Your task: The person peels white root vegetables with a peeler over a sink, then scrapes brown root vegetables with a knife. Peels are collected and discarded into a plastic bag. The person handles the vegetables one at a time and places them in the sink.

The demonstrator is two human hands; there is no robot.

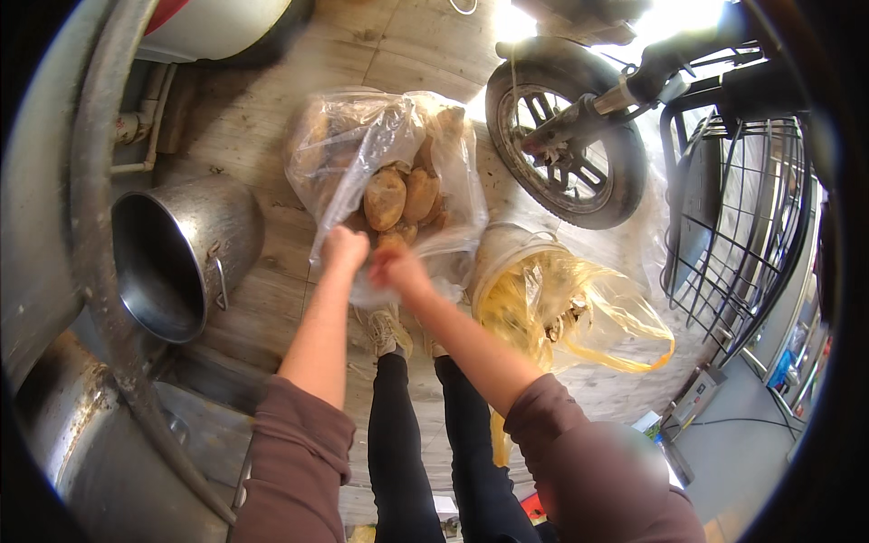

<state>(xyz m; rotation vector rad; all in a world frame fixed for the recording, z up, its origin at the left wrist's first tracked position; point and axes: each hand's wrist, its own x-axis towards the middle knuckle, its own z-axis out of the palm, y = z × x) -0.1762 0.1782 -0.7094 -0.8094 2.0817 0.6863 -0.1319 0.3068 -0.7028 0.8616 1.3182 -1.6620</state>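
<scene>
A large clear plastic bag (353, 156) lies on the floor before me, its mouth towards my feet. Brown tubers (385, 199), which look like lotus root or potatoes, show inside it. My left hand (345, 248) is closed on the left edge of the bag's mouth. Close to its right, my right hand (397, 271) is blurred at the near edge of the opening; whether it grips the film or a tuber cannot be told. To the right stands a bucket (485, 261) lined with a yellow plastic bag (523, 298) that holds scraps.
A steel pot (231, 210) lies on its side at the left, near a metal frame bar (102, 237). A scooter's front wheel (567, 132) stands at the upper right, with a black wire basket (740, 217) beside it. My shoes (390, 329) are just behind the bag.
</scene>
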